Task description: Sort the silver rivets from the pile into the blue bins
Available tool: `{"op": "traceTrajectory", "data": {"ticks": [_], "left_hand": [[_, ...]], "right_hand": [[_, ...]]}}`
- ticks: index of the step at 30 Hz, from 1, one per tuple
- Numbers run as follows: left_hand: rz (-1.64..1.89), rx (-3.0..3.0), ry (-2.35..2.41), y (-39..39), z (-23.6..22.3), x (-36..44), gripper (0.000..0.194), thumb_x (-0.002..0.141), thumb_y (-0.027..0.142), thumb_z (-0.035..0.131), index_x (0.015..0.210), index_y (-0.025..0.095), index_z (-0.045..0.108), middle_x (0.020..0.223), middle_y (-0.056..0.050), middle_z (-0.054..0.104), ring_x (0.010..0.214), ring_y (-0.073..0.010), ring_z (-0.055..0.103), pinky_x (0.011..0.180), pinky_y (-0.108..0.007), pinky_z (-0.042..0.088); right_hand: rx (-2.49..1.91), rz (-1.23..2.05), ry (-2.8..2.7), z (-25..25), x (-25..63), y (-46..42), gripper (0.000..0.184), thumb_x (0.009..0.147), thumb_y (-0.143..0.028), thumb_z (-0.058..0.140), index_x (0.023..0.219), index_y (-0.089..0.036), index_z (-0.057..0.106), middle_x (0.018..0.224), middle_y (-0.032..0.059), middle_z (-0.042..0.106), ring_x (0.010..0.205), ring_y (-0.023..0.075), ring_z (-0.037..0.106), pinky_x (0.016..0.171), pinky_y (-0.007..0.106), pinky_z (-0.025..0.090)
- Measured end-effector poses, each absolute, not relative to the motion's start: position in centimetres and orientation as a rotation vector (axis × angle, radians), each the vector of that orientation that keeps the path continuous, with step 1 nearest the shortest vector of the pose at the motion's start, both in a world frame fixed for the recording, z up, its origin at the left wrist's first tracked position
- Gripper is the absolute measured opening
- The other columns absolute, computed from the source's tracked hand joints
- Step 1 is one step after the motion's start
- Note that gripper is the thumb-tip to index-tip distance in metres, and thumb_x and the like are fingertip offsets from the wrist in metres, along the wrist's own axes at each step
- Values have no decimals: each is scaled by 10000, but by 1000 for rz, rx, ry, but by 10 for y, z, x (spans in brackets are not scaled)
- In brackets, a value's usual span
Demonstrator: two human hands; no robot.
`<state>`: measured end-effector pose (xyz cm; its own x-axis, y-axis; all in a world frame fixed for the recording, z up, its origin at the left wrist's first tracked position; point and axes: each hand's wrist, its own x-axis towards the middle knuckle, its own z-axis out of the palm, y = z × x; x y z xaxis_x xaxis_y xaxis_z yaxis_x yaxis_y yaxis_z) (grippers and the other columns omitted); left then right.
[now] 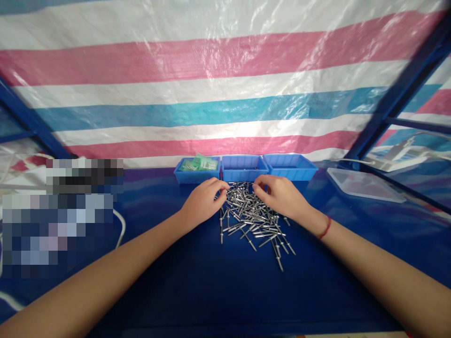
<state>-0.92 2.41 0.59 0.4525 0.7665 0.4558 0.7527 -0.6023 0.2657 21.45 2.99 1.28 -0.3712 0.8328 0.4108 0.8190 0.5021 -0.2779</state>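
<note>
A loose heap of silver pop rivets (252, 213) lies on the blue tabletop, its long thin pins pointing every way. At the heap's upper left edge is my left hand (202, 203), fingers curled and thumb drawn toward the index finger. Across from it, my right hand (280, 195) reaches over the upper right of the pile, thumb and index finger pinched together. Whatever either set of fingertips holds is too small to make out against the rivets. Just behind the heap stands the middle blue bin (244, 164), with a few small dark bits inside.
The left blue bin (192, 177) holds green-and-clear plastic packets (199, 163). A right blue bin (291, 167) adjoins the middle one. A translucent flat lid (364, 185) lies to the right, near a white power strip (398, 157). A white cable (121, 225) curves at left beside a blurred-out area.
</note>
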Motion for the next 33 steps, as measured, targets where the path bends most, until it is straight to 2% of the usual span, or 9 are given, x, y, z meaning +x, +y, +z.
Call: {"op": "traceTrajectory", "data": {"ticks": [4, 10, 15, 20, 23, 28, 33], "left_hand": [[729, 2727, 1502, 35, 7, -8, 252, 898, 194, 412, 1013, 163, 635, 995, -67, 644, 935, -193, 583, 845, -329, 432], [610, 2798, 1596, 34, -4, -7, 308, 925, 327, 405, 1083, 207, 641, 1061, -57, 626, 952, -229, 559, 790, -368, 406], [694, 2705, 1639, 32, -9, -5, 232, 893, 312, 476, 1005, 218, 657, 1026, -35, 635, 946, -211, 541, 800, -342, 391], [721, 2704, 1592, 30, -8, -6, 189, 899, 297, 463, 894, 214, 632, 929, -14, 639, 898, -198, 534, 784, -328, 379], [719, 2712, 1575, 29, -8, -6, 188, 906, 289, 446, 910, 215, 619, 924, -16, 636, 894, -197, 529, 778, -326, 372], [684, 2733, 1540, 28, -8, -7, 219, 905, 257, 439, 1042, 277, 609, 1036, 2, 625, 961, -205, 512, 784, -336, 356], [630, 2828, 1643, 24, -5, -5, 185, 887, 248, 453, 956, 237, 625, 996, -14, 633, 946, -217, 518, 750, -353, 334]], "right_hand": [[-1310, 102, -2218, 7, 204, 23, 200, 847, -279, 437, 792, -190, 608, 729, 23, 621, 611, 138, 549, 580, 275, 360], [-1244, 169, -2137, 5, 197, 16, 163, 827, -231, 457, 758, -184, 597, 725, 6, 610, 576, 109, 507, 570, 251, 356], [-1214, 228, -2124, 2, 194, 15, 144, 821, -216, 476, 761, -189, 604, 713, -10, 611, 589, 105, 511, 575, 239, 359], [-1186, 246, -2133, 0, 192, 15, 140, 819, -198, 483, 767, -187, 613, 703, -10, 606, 601, 111, 516, 591, 241, 366], [-1187, 251, -2134, 1, 192, 14, 156, 828, -206, 478, 760, -183, 616, 693, -7, 601, 597, 113, 512, 590, 242, 367], [-1189, 262, -2143, 4, 192, 12, 149, 824, -201, 485, 749, -181, 613, 687, -10, 601, 585, 110, 506, 584, 239, 359], [-1204, 254, -2162, 3, 192, 12, 163, 830, -213, 476, 729, -187, 601, 685, -10, 599, 591, 112, 505, 582, 238, 354]]}}
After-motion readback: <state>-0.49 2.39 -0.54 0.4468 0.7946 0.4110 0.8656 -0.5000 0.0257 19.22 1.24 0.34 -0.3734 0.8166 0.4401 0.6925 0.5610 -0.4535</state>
